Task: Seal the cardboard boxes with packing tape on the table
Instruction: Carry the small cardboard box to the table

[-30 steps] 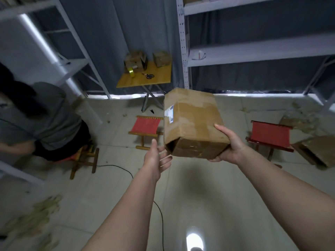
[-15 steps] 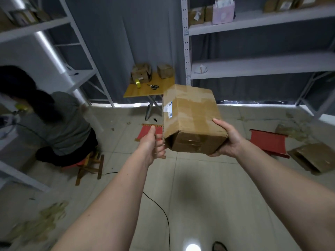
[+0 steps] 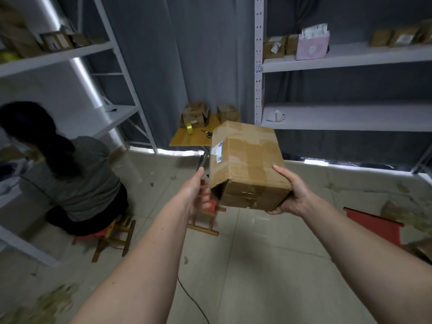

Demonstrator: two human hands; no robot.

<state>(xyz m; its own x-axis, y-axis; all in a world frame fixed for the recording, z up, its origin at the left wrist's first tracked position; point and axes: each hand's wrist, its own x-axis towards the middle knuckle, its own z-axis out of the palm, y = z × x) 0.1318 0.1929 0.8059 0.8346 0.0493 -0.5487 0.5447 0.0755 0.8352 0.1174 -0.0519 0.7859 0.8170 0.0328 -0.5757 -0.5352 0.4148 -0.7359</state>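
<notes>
Cardboard box [image 3: 247, 164] held in air between both hands, tilted, its open near-left corner toward the left hand [image 3: 195, 195], which hovers just beside it with fingers loosely spread, gripping nothing; right hand [image 3: 293, 195] grips its right lower edge, thumb on top; worktop [image 3: 187, 140] with tape roll [image 3: 189, 128] well beyond hands.

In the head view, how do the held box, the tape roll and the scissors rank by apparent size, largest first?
1. Held box, by far the largest, but nearest the camera.
2. and 3. Tape roll and scissors: both tiny on the far table, too alike to rank.
</notes>
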